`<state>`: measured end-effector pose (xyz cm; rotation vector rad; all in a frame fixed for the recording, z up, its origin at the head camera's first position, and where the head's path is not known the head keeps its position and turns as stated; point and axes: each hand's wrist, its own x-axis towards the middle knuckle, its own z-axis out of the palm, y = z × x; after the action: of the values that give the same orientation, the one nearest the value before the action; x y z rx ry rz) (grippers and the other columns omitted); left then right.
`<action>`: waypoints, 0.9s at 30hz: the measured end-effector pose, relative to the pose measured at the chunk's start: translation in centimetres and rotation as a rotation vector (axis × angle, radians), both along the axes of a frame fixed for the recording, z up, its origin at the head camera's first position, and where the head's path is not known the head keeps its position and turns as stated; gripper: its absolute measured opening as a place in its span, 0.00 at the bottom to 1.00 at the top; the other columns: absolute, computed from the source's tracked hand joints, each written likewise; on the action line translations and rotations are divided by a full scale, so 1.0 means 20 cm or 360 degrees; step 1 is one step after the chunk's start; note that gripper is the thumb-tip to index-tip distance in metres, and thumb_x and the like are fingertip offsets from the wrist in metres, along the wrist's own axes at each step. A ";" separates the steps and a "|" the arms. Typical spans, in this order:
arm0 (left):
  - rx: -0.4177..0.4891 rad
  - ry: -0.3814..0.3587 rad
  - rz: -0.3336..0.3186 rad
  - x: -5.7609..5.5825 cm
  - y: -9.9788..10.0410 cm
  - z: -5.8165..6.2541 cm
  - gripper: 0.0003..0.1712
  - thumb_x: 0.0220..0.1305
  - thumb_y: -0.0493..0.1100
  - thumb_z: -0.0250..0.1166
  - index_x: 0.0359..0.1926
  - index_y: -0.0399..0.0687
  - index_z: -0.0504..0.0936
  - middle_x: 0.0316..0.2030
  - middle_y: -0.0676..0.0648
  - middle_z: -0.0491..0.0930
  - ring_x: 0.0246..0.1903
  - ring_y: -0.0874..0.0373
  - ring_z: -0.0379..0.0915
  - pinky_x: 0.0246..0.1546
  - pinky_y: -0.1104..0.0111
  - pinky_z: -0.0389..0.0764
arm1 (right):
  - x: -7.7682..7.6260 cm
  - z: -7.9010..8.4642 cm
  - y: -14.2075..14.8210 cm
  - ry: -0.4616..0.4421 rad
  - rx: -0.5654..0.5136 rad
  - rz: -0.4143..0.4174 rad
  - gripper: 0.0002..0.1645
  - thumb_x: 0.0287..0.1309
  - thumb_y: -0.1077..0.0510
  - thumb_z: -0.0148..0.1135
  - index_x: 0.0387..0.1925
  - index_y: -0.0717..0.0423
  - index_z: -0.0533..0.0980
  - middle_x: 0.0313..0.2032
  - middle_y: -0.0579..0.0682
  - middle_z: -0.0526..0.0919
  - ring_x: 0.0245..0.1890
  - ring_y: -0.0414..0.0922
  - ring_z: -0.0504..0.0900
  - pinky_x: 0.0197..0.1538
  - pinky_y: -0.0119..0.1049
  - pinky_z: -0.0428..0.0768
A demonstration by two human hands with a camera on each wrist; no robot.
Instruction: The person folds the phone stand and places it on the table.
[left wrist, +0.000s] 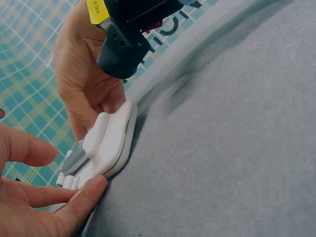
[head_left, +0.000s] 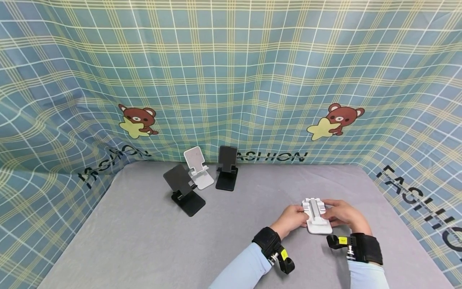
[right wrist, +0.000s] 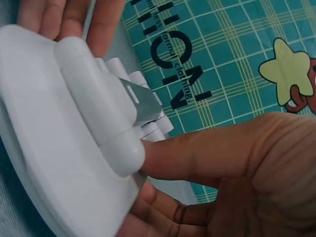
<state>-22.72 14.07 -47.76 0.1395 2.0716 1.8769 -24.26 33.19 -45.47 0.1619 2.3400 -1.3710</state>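
Observation:
A white folded phone stand (head_left: 319, 228) lies low over the grey cloth at the right, between both hands. Its grey metal arm (right wrist: 143, 101) is folded down along the middle, next to the white hinge. My left hand (head_left: 291, 220) holds the stand's left edge; in the left wrist view one fingertip (left wrist: 94, 187) presses its side, while another digit stands off it. On the opposite side my right hand (head_left: 344, 214) grips the stand, thumb (right wrist: 192, 153) against the hinge and the other fingers lower down, partly hidden behind the base.
Three unfolded phone stands are at the back left: a black one (head_left: 189, 202), a white one (head_left: 195, 158) and another black one (head_left: 227, 156). A checked curtain (head_left: 231, 80) encloses the back and sides of the grey cloth surface (head_left: 144, 249).

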 end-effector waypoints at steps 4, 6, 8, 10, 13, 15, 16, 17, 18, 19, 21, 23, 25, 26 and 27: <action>-0.0004 0.0011 -0.0024 0.00 -0.01 -0.01 0.21 0.57 0.32 0.59 0.50 0.23 0.74 0.30 0.42 0.80 0.32 0.47 0.82 0.37 0.63 0.84 | -0.01 0.02 -0.02 0.0022 0.0152 0.0009 0.45 0.48 0.68 0.62 0.66 0.75 0.53 0.40 0.60 0.79 0.31 0.42 0.80 0.36 0.38 0.83; -0.0008 0.0011 -0.0042 0.00 -0.01 -0.01 0.21 0.57 0.32 0.59 0.51 0.23 0.74 0.30 0.41 0.81 0.33 0.46 0.82 0.37 0.63 0.84 | -0.01 0.02 -0.03 0.0042 0.0222 0.0017 0.44 0.48 0.68 0.62 0.65 0.76 0.55 0.42 0.64 0.78 0.31 0.42 0.79 0.36 0.38 0.82; -0.0023 0.0012 -0.0054 0.00 -0.02 -0.01 0.22 0.57 0.33 0.60 0.51 0.23 0.74 0.31 0.41 0.81 0.33 0.47 0.82 0.37 0.64 0.84 | -0.02 0.03 -0.04 0.0048 0.0276 0.0001 0.43 0.46 0.68 0.62 0.65 0.75 0.57 0.44 0.65 0.77 0.30 0.42 0.78 0.35 0.37 0.82; -0.0025 0.0010 -0.0063 0.00 -0.02 0.00 0.22 0.57 0.33 0.59 0.52 0.23 0.74 0.31 0.41 0.81 0.33 0.47 0.82 0.38 0.63 0.84 | -0.02 0.02 -0.05 0.0049 0.0312 -0.0022 0.43 0.45 0.69 0.63 0.64 0.75 0.58 0.44 0.66 0.76 0.30 0.42 0.78 0.34 0.37 0.81; -0.0037 0.0011 -0.0075 0.00 -0.02 0.00 0.22 0.57 0.33 0.59 0.52 0.24 0.74 0.31 0.42 0.81 0.33 0.48 0.82 0.37 0.63 0.84 | -0.02 0.02 -0.06 0.0048 0.0339 -0.0046 0.43 0.44 0.70 0.64 0.64 0.75 0.59 0.42 0.66 0.76 0.29 0.43 0.77 0.33 0.37 0.81; -0.0035 0.0002 -0.0078 0.00 -0.02 0.00 0.22 0.57 0.33 0.59 0.52 0.24 0.74 0.30 0.42 0.80 0.33 0.48 0.82 0.37 0.63 0.84 | -0.02 0.02 -0.06 0.0036 0.0343 -0.0068 0.43 0.44 0.70 0.64 0.63 0.75 0.59 0.40 0.65 0.76 0.29 0.43 0.77 0.33 0.36 0.81; -0.0034 -0.0001 -0.0083 0.00 -0.02 0.00 0.22 0.57 0.33 0.59 0.52 0.24 0.74 0.29 0.42 0.80 0.33 0.48 0.82 0.37 0.63 0.84 | -0.02 0.01 -0.06 0.0031 0.0346 -0.0075 0.42 0.45 0.70 0.63 0.63 0.75 0.59 0.40 0.64 0.75 0.28 0.43 0.77 0.32 0.36 0.81; -0.0032 -0.0005 -0.0091 0.00 -0.02 0.00 0.22 0.57 0.32 0.59 0.53 0.24 0.74 0.29 0.42 0.80 0.33 0.48 0.82 0.37 0.63 0.84 | -0.02 0.01 -0.06 0.0024 0.0348 -0.0086 0.42 0.45 0.70 0.63 0.63 0.75 0.59 0.39 0.63 0.75 0.28 0.44 0.77 0.32 0.36 0.81; -0.0024 -0.0012 -0.0098 -0.01 -0.03 0.00 0.22 0.58 0.32 0.59 0.53 0.24 0.74 0.28 0.42 0.80 0.33 0.48 0.82 0.37 0.63 0.84 | -0.02 0.01 -0.06 0.0019 0.0350 -0.0094 0.42 0.45 0.70 0.63 0.63 0.74 0.59 0.38 0.63 0.75 0.28 0.43 0.77 0.32 0.36 0.81; -0.0010 -0.0022 -0.0103 -0.01 -0.03 0.00 0.21 0.58 0.32 0.58 0.53 0.25 0.74 0.29 0.41 0.80 0.33 0.47 0.82 0.38 0.63 0.84 | -0.02 0.01 -0.06 0.0013 0.0351 -0.0106 0.41 0.45 0.70 0.63 0.63 0.74 0.59 0.37 0.62 0.76 0.27 0.43 0.77 0.32 0.36 0.81; -0.0005 -0.0035 -0.0115 -0.01 -0.05 0.00 0.20 0.59 0.32 0.58 0.52 0.26 0.75 0.30 0.41 0.80 0.34 0.46 0.81 0.38 0.62 0.84 | -0.02 0.02 -0.07 0.0011 0.0349 -0.0101 0.40 0.47 0.70 0.63 0.62 0.75 0.59 0.36 0.62 0.76 0.28 0.44 0.77 0.32 0.36 0.82; 0.0004 -0.0027 -0.0122 -0.02 -0.08 0.00 0.19 0.59 0.32 0.57 0.51 0.26 0.75 0.32 0.39 0.80 0.34 0.46 0.81 0.38 0.62 0.84 | -0.02 0.03 -0.07 0.0027 0.0361 -0.0094 0.37 0.48 0.69 0.61 0.61 0.75 0.60 0.36 0.63 0.77 0.29 0.45 0.79 0.32 0.37 0.82; 0.0018 -0.0019 -0.0111 -0.04 -0.13 0.01 0.18 0.60 0.32 0.57 0.50 0.27 0.76 0.34 0.37 0.81 0.34 0.46 0.80 0.39 0.61 0.84 | -0.01 0.06 -0.07 0.0073 0.0436 -0.0075 0.35 0.51 0.66 0.60 0.60 0.75 0.61 0.39 0.67 0.77 0.32 0.47 0.80 0.34 0.39 0.82; 0.0016 -0.0018 -0.0095 -0.05 -0.15 0.01 0.17 0.60 0.32 0.57 0.50 0.28 0.76 0.34 0.38 0.80 0.33 0.47 0.80 0.38 0.61 0.84 | -0.01 0.09 -0.08 0.0103 0.0482 -0.0062 0.34 0.53 0.64 0.59 0.60 0.75 0.61 0.43 0.70 0.76 0.34 0.50 0.81 0.37 0.41 0.82; 0.0016 -0.0009 -0.0085 -0.07 -0.18 0.02 0.17 0.60 0.33 0.57 0.50 0.29 0.77 0.35 0.38 0.80 0.33 0.48 0.79 0.39 0.61 0.84 | 0.00 0.11 -0.08 0.0136 0.0524 -0.0053 0.34 0.56 0.62 0.58 0.61 0.75 0.61 0.46 0.73 0.75 0.38 0.54 0.81 0.39 0.44 0.82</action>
<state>-24.02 10.46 -47.31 0.1896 2.0347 1.8545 -24.30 31.57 -43.18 0.2434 2.6325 -1.0154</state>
